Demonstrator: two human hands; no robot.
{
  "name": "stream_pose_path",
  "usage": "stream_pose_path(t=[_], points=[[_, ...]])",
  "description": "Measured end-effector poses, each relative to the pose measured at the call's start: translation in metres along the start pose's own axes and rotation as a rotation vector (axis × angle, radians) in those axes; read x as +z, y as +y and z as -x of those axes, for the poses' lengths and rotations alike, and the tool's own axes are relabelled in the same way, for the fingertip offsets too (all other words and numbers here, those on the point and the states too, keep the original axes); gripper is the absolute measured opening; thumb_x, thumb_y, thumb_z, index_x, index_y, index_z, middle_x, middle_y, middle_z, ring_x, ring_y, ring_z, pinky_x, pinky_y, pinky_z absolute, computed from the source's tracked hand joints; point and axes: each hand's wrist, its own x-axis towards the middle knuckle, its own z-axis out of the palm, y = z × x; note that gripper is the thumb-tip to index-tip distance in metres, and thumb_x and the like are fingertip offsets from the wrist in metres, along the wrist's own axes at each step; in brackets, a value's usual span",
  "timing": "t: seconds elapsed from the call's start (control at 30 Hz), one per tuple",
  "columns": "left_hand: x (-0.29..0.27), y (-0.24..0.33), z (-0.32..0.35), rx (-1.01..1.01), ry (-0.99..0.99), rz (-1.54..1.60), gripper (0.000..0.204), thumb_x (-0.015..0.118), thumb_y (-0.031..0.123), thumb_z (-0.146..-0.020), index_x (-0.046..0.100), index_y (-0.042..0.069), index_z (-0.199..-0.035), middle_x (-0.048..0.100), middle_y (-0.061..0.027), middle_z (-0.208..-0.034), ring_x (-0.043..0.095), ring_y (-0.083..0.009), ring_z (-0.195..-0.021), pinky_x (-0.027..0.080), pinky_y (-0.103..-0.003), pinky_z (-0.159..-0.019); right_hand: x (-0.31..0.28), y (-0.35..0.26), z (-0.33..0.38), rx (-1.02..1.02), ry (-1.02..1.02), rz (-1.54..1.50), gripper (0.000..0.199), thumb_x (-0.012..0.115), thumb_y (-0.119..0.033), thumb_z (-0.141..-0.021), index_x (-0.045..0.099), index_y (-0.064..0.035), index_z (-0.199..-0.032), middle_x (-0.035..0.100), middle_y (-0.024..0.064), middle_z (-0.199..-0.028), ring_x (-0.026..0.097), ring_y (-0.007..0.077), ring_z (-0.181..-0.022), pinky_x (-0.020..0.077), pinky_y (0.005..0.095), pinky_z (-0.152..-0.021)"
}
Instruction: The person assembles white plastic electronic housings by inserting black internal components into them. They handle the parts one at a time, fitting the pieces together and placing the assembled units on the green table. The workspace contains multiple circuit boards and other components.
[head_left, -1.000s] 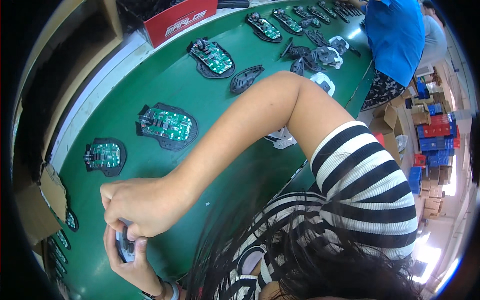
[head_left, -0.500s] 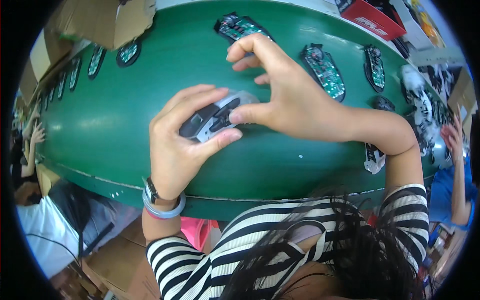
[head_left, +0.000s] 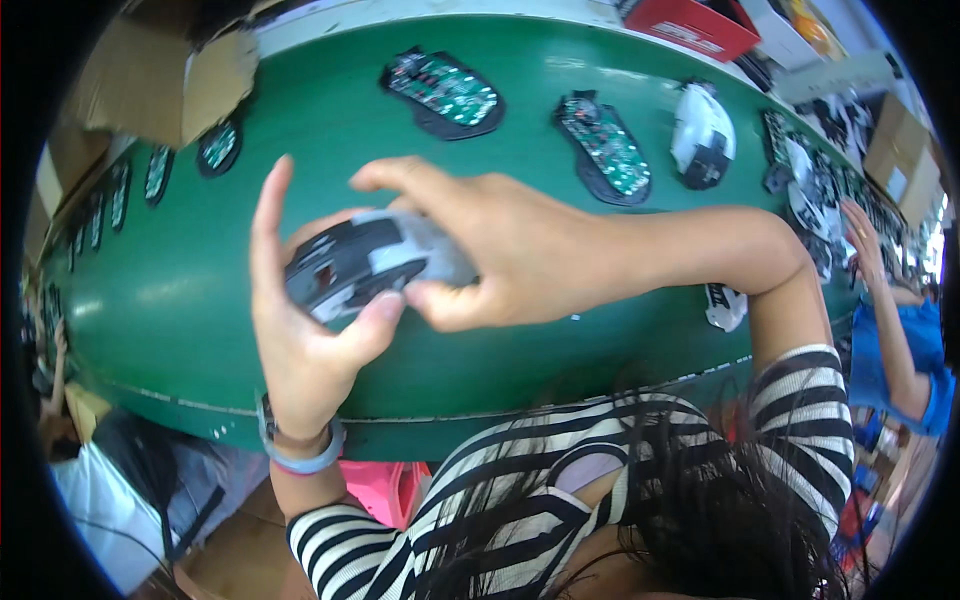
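Note:
A computer mouse with a black and grey-white shell (head_left: 345, 262) is held between both hands, tilted just above the green work surface (head_left: 200, 265). My left hand (head_left: 300, 335) supports its left end: the thumb presses the near side, the index finger sticks up free, and other fingers are partly hidden behind. Around the rounded right end curls my right hand (head_left: 510, 250), its thumb on the near side and its fingers over the top. Beyond my hands lie two mouse bases with bare green circuit boards, a left one (head_left: 445, 95) and a right one (head_left: 605, 150).
A white and black mouse (head_left: 703, 135) stands at upper right, near piled mouse parts (head_left: 805, 190). Several board-fitted bases line the left side beside a cardboard box (head_left: 155, 85). A small white piece (head_left: 726, 307) lies by my right elbow. A co-worker's arm (head_left: 890, 310) reaches in at right.
My right hand has come down onto the mouse and grips its right end. The mouse has turned and shifted left. A white-shelled mouse now shows at upper right, where a bare board was.

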Motion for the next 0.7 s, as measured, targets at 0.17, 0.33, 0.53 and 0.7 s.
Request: stream_pose_path(t=[0.17,0.33,0.53,0.7], points=[[0.004,-0.006,0.001,0.094,-0.106,-0.038,0.105,0.074,0.008,-0.066,0.016,0.003,-0.153,0.061,-0.0129,-0.11,0.063,-0.0227,-0.101,0.052,-0.033,-0.089,0.018,0.011,0.014,-0.165,0.111,0.147,0.07,0.069,-0.01,-0.076,0.033,-0.0043,-0.136,0.055,0.0221,-0.102,0.064,0.0405,-0.077,0.0533,0.0454,-0.064],[0.013,-0.02,-0.002,0.171,-0.16,-0.069,0.119,0.082,0.026,-0.068,0.003,0.009,-0.156,0.042,-0.0204,-0.144,0.05,-0.0286,-0.123,0.041,-0.038,-0.102,0.0,-0.014,0.071,0.113,0.188,0.683,0.073,0.069,-0.031,-0.083,0.032,-0.0027,-0.139,0.053,0.0228,-0.096,0.065,0.0376,-0.066,0.0547,0.0425,-0.053],[0.011,-0.018,-0.001,0.022,-0.161,-0.051,0.101,0.078,0.015,-0.077,0.014,0.009,-0.155,0.04,-0.0182,-0.147,0.051,-0.0274,-0.124,0.04,-0.038,-0.102,0.013,-0.024,0.112,0.492,0.187,0.799,0.102,0.058,-0.064,-0.082,0.015,-0.0043,-0.153,0.057,0.0181,-0.084,0.062,0.0339,-0.064,0.0541,0.0405,-0.058],[0.001,-0.017,0.006,0.053,-0.159,-0.217,0.063,0.07,0.005,-0.079,0.049,0.004,-0.138,0.052,-0.0146,-0.138,0.057,-0.0245,-0.118,0.045,-0.037,-0.098,0.012,-0.021,0.148,0.228,-0.077,0.611,0.067,0.056,-0.044,-0.094,0.034,-0.0023,-0.142,0.059,0.0174,-0.089,0.064,0.0344,-0.075,0.0535,0.0442,-0.065]])
